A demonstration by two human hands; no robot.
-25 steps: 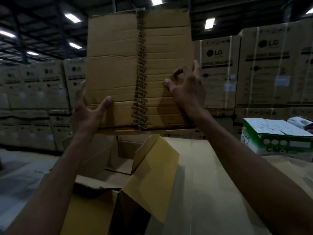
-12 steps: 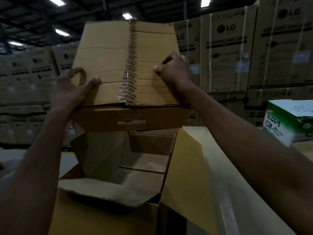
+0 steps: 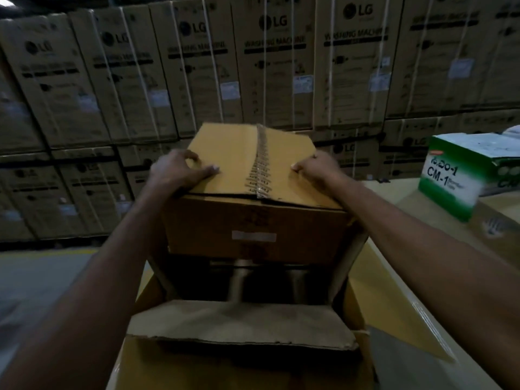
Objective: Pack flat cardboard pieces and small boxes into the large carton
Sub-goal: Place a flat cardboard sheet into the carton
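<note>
A small brown box [image 3: 253, 220], taped along its top seam, sits in the mouth of the large open carton [image 3: 242, 325], its lower part below the carton's rim. My left hand [image 3: 180, 170] grips its top left edge, thumb lying on the lid. My right hand [image 3: 315, 167] grips the top right edge. The carton's near flap [image 3: 239, 322] is folded inward in front of me and its right flap [image 3: 394, 311] hangs outward. The carton's inside beneath the box is dark.
A green and white box [image 3: 464, 175] marked CM-1 stands on the tan surface [image 3: 501, 215] at right. A wall of stacked strapped appliance cartons [image 3: 197, 74] fills the background. Grey floor [image 3: 42, 277] lies at left.
Both hands have brought the small box down from head height into the large carton's opening. My view has tilted downward, so the ceiling lights are out of frame.
</note>
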